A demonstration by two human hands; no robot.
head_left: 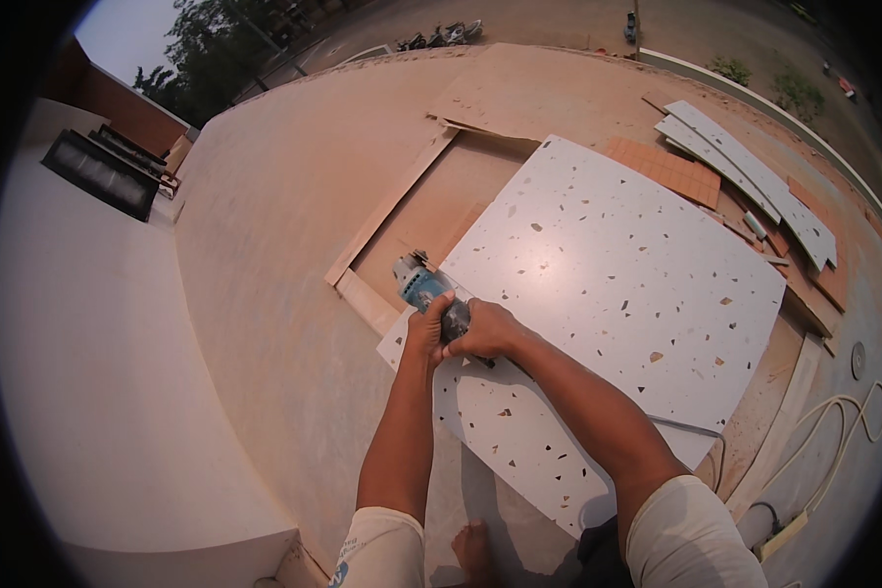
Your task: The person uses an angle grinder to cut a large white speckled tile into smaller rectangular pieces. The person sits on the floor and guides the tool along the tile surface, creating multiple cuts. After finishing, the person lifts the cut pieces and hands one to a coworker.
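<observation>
A teal and black angle grinder (pixel 420 283) is over the left edge of a large white speckled terrazzo tile (pixel 608 245), its head pointing away from me. My left hand (pixel 428 325) grips the tool's body from the left, thumb along it. Just to the right, my right hand (pixel 482 329) is closed around the rear of the grinder. A grey cord (pixel 684 427) runs behind my right forearm across the tile. The tile, with a second piece toward me, lies over a shallow wooden frame (pixel 392 204); whether the grinder's disc touches it I cannot tell.
White tile offcuts (pixel 774 186) and orange boards (pixel 661 169) are piled at right, near a grey disc (pixel 857 361) and a coiled cream hose or cable (pixel 853 416). A white wall (pixel 98 372) and dark panels (pixel 98 169) stand left; a parapet, road and motorbikes (pixel 441 34) lie beyond.
</observation>
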